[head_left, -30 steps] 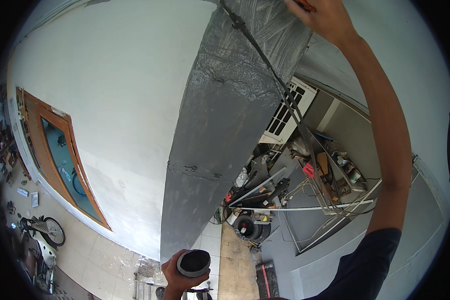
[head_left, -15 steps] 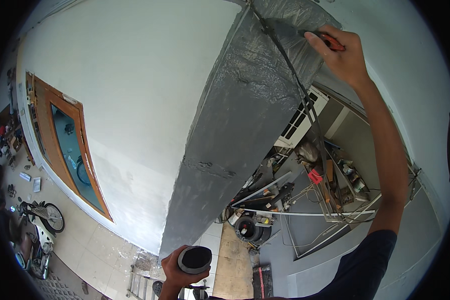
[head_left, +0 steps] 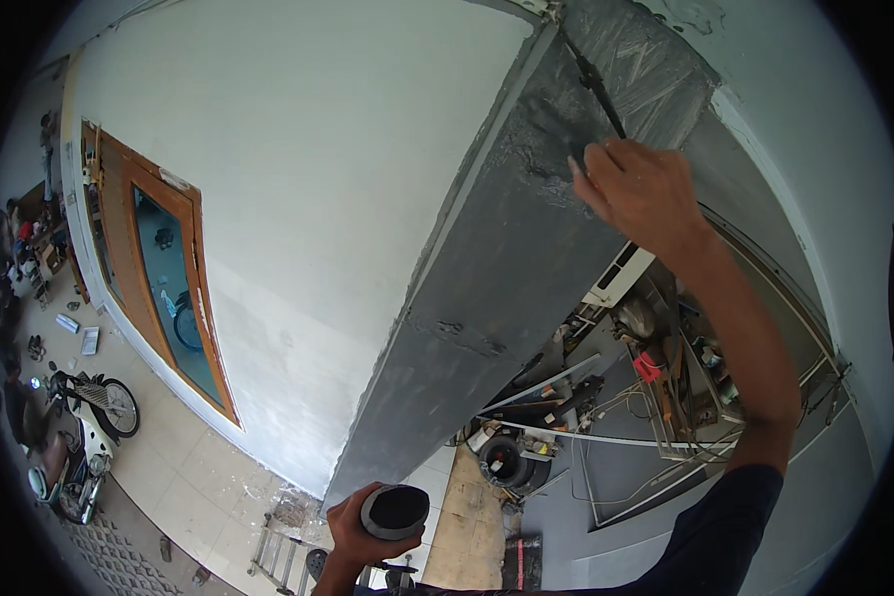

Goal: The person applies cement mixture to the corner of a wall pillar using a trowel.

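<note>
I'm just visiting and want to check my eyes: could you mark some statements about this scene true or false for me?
1. The left hand holds a round container. True.
2. The container's inside looks bright white. False: it looks dark.
3. The right hand is lower in the picture than the left. False: the right hand is higher, over the grey wall strip.
4. A brown-framed glass panel is left of the grey wall strip. True.
5. A motorcycle is at the picture's right edge. False: the motorcycle is at the lower left.

Two hands (head_left: 646, 197), one round container (head_left: 371, 515), one dark sleeve (head_left: 725, 526), one grey painted band (head_left: 492, 283), one ladder (head_left: 268, 556)
</note>
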Demonstrator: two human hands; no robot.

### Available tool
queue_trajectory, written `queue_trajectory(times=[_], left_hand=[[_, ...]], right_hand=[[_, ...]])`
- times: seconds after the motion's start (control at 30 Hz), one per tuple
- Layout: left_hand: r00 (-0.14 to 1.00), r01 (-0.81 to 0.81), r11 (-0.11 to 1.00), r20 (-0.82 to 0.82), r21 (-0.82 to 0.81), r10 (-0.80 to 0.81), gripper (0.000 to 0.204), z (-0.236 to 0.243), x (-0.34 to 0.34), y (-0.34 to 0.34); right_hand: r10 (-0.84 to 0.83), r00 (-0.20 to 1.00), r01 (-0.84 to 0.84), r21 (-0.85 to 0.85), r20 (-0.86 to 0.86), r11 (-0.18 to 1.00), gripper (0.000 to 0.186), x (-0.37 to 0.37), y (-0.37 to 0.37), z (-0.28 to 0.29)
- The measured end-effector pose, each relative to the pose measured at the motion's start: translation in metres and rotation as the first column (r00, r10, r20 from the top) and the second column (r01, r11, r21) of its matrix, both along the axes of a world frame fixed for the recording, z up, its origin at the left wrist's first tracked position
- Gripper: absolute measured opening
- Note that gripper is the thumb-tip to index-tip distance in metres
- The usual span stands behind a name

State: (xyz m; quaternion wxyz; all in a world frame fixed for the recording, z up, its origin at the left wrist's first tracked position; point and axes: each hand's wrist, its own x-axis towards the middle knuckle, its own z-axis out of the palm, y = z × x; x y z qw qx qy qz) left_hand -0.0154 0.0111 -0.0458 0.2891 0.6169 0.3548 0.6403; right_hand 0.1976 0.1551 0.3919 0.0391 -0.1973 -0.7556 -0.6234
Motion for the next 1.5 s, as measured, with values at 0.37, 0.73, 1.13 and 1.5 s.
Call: queue_trajectory(times=[0.37, 0.73, 1.13, 1.5], left_hand=[[0.992, -0.106, 0.993, -0.064, 0.055, 0.110, 0.083, -0.005, -0.037, 0.002], [0.922, -0.356, 0.933, -0.177, -0.046, 0.343, 0.081, -0.012, -0.085, -0.034], [0.895, -0.416, 0.909, -0.195, -0.039, 0.401, 0.078, -0.036, -0.037, -0.045], [0.913, -0.315, 0.949, -0.269, 0.016, 0.307, 0.082, -0.017, 0.026, -0.075]], right_hand=[[-0.032, 0.999, 0.035, -0.116, 0.034, 0.993, 0.021, -0.004, -0.012, -0.052], [0.056, 0.768, -0.360, -0.358, -0.638, 0.862, 0.018, 0.035, -0.061, -0.215], [-0.452, 0.028, -0.835, -0.269, -0.892, 0.479, 0.022, -0.007, -0.129, -0.398], [-0.287, 0.061, -0.806, -0.217, -0.956, 0.550, 0.028, 0.048, -0.172, -0.383]])
